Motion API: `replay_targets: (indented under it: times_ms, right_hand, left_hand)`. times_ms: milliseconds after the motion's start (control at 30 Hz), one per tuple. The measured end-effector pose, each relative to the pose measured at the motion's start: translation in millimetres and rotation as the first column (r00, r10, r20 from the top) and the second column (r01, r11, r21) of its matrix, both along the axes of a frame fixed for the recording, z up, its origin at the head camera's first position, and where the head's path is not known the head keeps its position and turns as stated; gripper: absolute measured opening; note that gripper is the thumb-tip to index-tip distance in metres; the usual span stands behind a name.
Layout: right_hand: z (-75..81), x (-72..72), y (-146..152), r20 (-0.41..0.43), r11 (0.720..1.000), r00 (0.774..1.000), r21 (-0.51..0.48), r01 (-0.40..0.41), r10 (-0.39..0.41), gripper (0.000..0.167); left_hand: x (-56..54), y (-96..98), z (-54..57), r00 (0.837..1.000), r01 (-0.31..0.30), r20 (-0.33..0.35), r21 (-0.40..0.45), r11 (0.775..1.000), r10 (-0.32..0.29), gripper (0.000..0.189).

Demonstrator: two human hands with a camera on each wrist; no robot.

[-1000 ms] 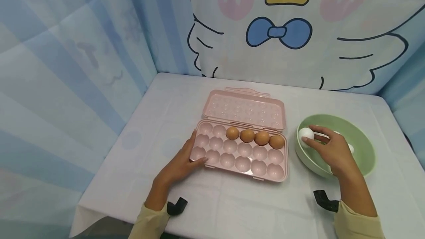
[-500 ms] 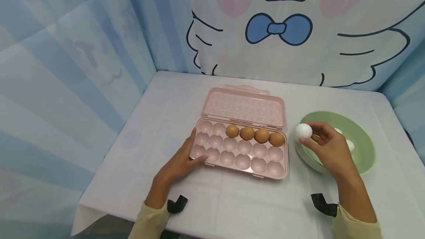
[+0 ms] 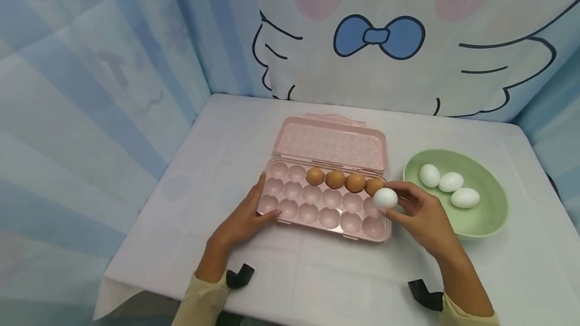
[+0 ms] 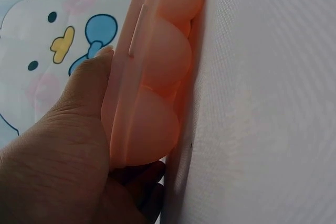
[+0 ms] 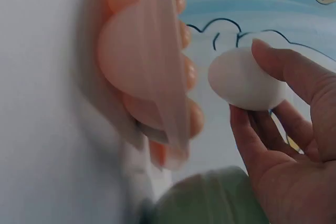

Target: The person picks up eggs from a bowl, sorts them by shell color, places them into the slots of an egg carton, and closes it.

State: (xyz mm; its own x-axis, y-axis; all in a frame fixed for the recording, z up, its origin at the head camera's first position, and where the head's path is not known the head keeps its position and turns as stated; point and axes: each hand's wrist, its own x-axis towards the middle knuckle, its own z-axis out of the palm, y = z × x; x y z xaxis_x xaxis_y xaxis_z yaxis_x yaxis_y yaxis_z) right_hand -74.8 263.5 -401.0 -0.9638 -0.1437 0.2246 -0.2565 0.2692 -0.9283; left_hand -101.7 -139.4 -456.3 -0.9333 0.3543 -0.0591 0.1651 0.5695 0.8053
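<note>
A pink egg carton (image 3: 312, 215) lies on the table with its lid (image 3: 331, 140) folded back. Several brown eggs (image 3: 335, 179) fill the right part of its far row. My left hand (image 3: 244, 214) grips the carton's left end, thumb on the near edge and fingers along the side; in the left wrist view the thumb (image 4: 94, 77) presses the rim. Between thumb and fingers, my right hand (image 3: 423, 218) pinches a white egg (image 3: 385, 198) over the carton's right end, overlapping the last brown egg. The right wrist view shows this egg (image 5: 244, 80) raised above the cups.
A green bowl (image 3: 485, 220) stands right of the carton, with three white eggs (image 3: 450, 182) inside. White cloth covers the table (image 3: 272, 286). Printed curtains (image 3: 136, 114) hang along the left, back and right edges.
My right hand has lifted the white egg out of the green bowl and carried it left over the carton. My left hand has stayed on the carton's left end.
</note>
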Motion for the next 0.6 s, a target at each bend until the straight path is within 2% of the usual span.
replay_targets:
  times_ms: [133,267,433,600]
  right_hand:
    - [-18.8,1.0,-12.8,-0.024,0.998,0.999,-0.048,0.042,-0.044,0.053]
    - [-30.8,1.0,-19.1,-0.04,0.994,0.994,-0.041,0.102,-0.104,0.053]
    - [-33.2,0.4,-21.4,-0.063,0.993,0.991,-0.033,0.113,-0.115,0.053]
    - [-34.0,-0.5,-22.0,-0.076,0.993,0.99,0.017,0.119,-0.118,0.053]
  left_hand:
    - [-1.1,0.3,0.5,1.0,0.008,0.001,0.011,1.0,-0.008,0.106]
    - [-1.2,-0.2,-2.5,1.0,0.012,-0.003,0.02,1.0,-0.012,0.107]
    - [-1.8,0.0,-2.7,1.0,0.01,-0.017,0.015,1.0,-0.009,0.107]
    - [-2.0,-0.2,-1.5,1.0,0.006,-0.015,0.008,1.0,-0.006,0.108]
